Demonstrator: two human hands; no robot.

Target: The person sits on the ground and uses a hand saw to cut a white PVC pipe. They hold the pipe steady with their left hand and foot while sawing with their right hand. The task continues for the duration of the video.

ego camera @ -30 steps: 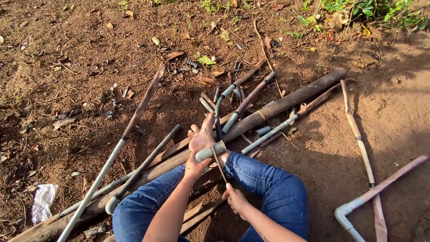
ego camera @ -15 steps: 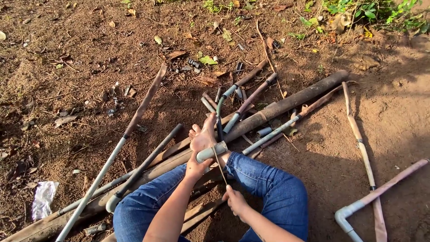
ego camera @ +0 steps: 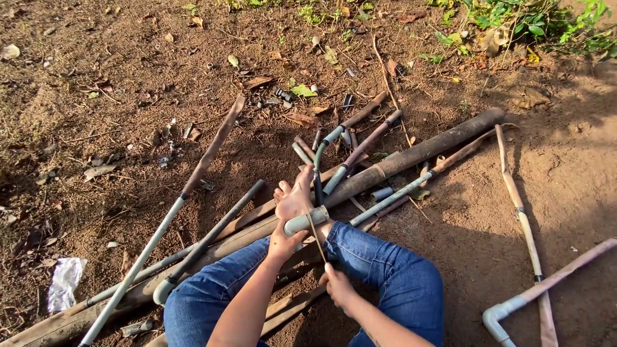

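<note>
I sit on bare dirt in blue jeans, and my bare foot point(ego camera: 295, 193) presses on a pile of old pipes. My left hand point(ego camera: 281, 243) is wrapped around a thin grey pipe point(ego camera: 385, 200) just behind its grey end coupling point(ego camera: 306, 222). My right hand point(ego camera: 337, 286) is closed on a thin, narrow brown strip point(ego camera: 316, 238), like a blade, which crosses the coupling at a slant. The pipe lies across a long dirty brown pipe point(ego camera: 418, 151) and over my right knee.
Several more pipes fan out to the left, among them a grey-and-brown one point(ego camera: 186, 193) and a dark one point(ego camera: 212, 238). A white elbow pipe point(ego camera: 514, 305) and a thin brown pipe point(ego camera: 517, 199) lie right. Small fittings point(ego camera: 283, 96), leaves and a plastic wrapper point(ego camera: 63, 283) are scattered about.
Nothing clear has changed: both hands keep their hold on the pipe and the strip, and the view has only shifted slightly.
</note>
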